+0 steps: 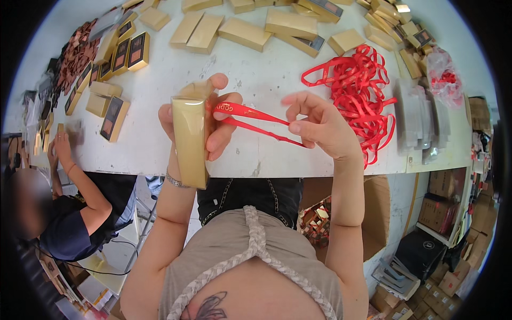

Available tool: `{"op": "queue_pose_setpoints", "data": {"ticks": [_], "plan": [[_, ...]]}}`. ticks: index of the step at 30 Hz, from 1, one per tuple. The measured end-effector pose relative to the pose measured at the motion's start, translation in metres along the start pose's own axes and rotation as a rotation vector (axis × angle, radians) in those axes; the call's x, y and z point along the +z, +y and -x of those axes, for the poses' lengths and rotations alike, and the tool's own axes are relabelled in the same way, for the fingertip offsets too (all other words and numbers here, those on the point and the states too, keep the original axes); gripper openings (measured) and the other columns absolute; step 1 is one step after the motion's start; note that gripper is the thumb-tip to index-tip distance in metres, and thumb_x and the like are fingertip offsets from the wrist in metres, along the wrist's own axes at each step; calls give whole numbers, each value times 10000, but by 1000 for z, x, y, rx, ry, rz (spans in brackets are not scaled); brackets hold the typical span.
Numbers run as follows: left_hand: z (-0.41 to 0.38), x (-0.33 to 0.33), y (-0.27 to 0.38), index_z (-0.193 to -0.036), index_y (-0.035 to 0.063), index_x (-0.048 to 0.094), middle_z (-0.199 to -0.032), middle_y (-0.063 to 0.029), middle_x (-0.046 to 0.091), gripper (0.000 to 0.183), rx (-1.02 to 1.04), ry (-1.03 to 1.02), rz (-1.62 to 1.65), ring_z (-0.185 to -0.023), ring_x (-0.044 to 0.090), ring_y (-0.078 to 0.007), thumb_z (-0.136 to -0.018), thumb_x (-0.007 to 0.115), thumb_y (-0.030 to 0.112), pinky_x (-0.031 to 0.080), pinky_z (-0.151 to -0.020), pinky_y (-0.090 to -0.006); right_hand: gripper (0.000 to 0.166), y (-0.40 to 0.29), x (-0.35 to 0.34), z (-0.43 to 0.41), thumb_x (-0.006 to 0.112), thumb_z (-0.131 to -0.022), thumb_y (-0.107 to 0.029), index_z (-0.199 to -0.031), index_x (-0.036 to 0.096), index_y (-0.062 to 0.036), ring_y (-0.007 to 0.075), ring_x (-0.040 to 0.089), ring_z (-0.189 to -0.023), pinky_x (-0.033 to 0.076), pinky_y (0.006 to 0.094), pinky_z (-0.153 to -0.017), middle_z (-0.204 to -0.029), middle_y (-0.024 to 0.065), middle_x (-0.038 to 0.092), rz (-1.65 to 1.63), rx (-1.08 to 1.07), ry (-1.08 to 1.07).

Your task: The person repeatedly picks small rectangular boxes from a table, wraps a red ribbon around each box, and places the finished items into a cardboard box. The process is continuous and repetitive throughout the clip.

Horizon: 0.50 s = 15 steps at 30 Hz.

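My left hand [222, 128] grips a gold box [189, 138] in a clear, shiny sleeve, held upright on its narrow side near the table's front edge. A printed red ribbon loop [256, 114] runs from the fingers of that hand to my right hand [316, 124]. Thumb and fingertips of the right hand pinch the loop's far end, and its two strands are stretched out apart. Just beyond the right hand lies a tangled pile of the same red ribbon [356, 88]. Part of the box's far side is hidden by my left fingers.
Several gold boxes [244, 34] lie along the table's [256, 80] far side, others [138, 52] at left. Clear plastic sleeves [416, 116] are stacked at right. A co-worker [80, 200] handles boxes at the left. Below the table stands an open cardboard carton [376, 216].
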<state>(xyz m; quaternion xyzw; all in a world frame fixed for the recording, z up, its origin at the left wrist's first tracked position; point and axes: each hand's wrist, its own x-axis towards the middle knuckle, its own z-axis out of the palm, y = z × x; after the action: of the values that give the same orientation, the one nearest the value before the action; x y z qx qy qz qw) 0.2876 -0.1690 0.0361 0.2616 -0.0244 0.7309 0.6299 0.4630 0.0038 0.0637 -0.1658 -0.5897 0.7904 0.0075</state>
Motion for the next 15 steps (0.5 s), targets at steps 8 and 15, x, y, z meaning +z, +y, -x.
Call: {"op": "queue_pose_setpoints", "data": {"ticks": [8, 15], "plan": [[11, -7, -6, -1255, 39, 362, -894, -94, 512, 666, -88, 385, -249, -551, 540, -187, -744, 628, 372, 474, -404, -273, 154, 20, -5, -11, 559, -880, -132, -946, 608, -2, 226, 601, -828, 457, 357, -785, -913, 115, 646, -637, -506, -371], [-13, -1, -35, -1193, 63, 389, -989, -75, 544, 359, 1, 717, -1174, -873, 548, -117, -862, 495, 153, 476, -740, -238, 160, 8, 22, -30, 656, -826, -125, -931, 651, -5, 111, 587, -767, 467, 243, -664, -888, 67, 641, -310, -221, 262]]}}
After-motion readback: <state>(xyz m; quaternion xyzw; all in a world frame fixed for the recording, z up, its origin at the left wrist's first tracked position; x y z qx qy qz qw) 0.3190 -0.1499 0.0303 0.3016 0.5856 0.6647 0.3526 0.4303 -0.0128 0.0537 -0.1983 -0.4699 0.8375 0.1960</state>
